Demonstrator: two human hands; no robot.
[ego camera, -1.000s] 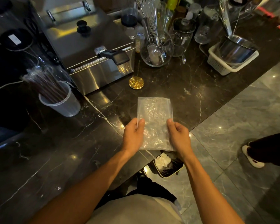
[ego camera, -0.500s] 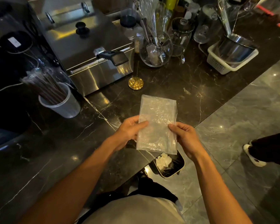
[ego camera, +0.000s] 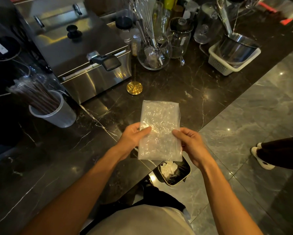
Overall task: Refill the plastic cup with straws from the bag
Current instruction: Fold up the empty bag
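A flat, crumpled clear plastic bag [ego camera: 160,126] hangs above the counter's front edge, held by both hands. My left hand [ego camera: 134,138] pinches its left side, thumb on top. My right hand [ego camera: 190,146] grips its right edge lower down. No straws show inside the bag. The white plastic cup [ego camera: 57,114] stands on the dark marble counter [ego camera: 184,92] at the left, about an arm's length from the bag. It holds a leaning bundle of dark wrapped straws [ego camera: 35,95].
A steel fryer [ego camera: 84,53] with a black handle stands behind the cup. A glass bowl of whisks [ego camera: 153,53], jars, a gold disc [ego camera: 134,88] and a white basket with a steel pot [ego camera: 233,53] sit farther back. A waste bin [ego camera: 174,172] is below the counter edge. Another person's leg and shoe [ego camera: 264,158] are at the right.
Both hands have lifted the bag's near end off the counter and shifted grip: the left thumb now lies across its left side, the right hand slid lower on the right edge.
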